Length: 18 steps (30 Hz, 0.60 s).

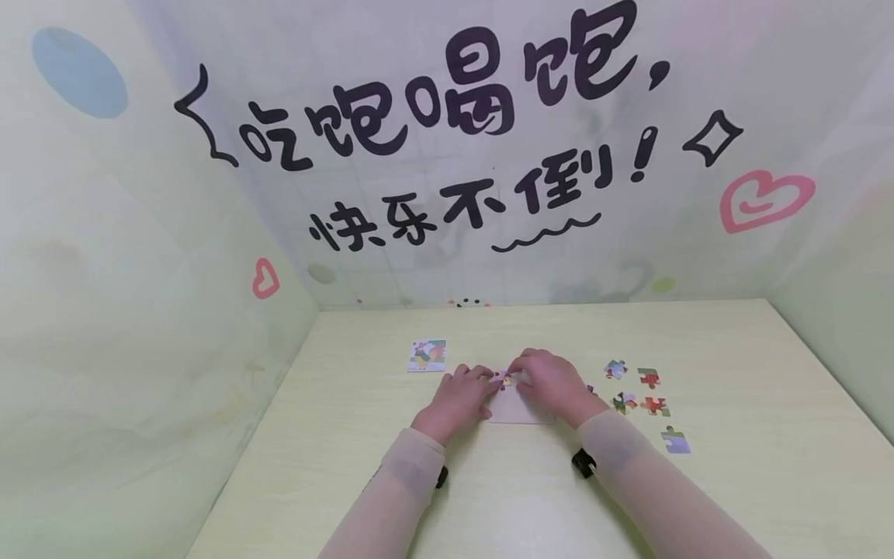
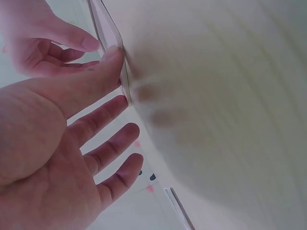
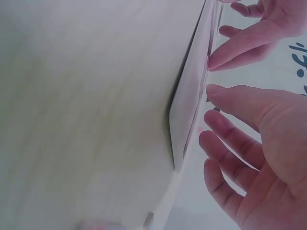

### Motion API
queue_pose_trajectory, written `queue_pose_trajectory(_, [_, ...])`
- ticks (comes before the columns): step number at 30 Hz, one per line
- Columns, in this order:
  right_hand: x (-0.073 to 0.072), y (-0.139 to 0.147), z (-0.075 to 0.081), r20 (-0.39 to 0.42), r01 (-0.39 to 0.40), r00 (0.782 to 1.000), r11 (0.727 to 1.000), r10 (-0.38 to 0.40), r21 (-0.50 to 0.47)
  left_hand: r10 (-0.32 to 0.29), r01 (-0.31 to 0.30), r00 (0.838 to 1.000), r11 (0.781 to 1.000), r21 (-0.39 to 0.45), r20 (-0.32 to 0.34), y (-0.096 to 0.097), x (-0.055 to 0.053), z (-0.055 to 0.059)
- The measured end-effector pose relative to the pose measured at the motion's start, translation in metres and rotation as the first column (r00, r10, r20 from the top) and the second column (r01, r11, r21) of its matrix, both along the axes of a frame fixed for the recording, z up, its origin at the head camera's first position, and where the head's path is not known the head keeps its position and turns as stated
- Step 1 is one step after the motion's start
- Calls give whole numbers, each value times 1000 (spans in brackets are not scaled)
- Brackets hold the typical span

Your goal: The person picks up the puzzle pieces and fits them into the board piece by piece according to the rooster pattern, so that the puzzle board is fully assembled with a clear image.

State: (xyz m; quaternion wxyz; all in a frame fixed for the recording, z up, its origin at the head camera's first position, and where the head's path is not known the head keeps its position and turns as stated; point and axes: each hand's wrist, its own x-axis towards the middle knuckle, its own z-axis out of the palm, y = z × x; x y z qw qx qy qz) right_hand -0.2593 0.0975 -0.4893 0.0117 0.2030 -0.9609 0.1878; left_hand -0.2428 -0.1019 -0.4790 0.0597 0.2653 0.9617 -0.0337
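A pale puzzle board (image 1: 520, 407) lies flat on the table between both hands. Small colourful puzzle pieces (image 1: 506, 380) sit at its far left part, beside the fingertips. My left hand (image 1: 461, 397) is at the board's left side, index finger reaching over the pieces and thumb at the near left corner. In the left wrist view, that thumb overlaps the board's edge (image 2: 125, 79) and the other fingers extend loosely. My right hand (image 1: 552, 380) reaches over the board from the right, index finger and thumb touching beside the same pieces. Its palm covers the board's right part.
Several loose puzzle pieces (image 1: 655, 405) lie to the right of the right hand, one piece (image 1: 675, 439) nearer the front. A square picture card (image 1: 427, 355) lies at the back left. Printed walls (image 1: 433, 272) enclose the table (image 1: 314, 466) at the back and sides.
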Motion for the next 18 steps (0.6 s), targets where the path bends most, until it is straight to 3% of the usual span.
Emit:
queue_pose_trajectory(11, [16, 20, 13, -60, 17, 998, 1000, -18, -10, 3, -3, 1000, 1000, 14, 20, 2, -2, -2])
queue_pose_trajectory(18, [18, 34, 8, -97, 25, 995, 1000, -27, -19, 10, -11, 1000, 1000, 19, 20, 1, 0, 1])
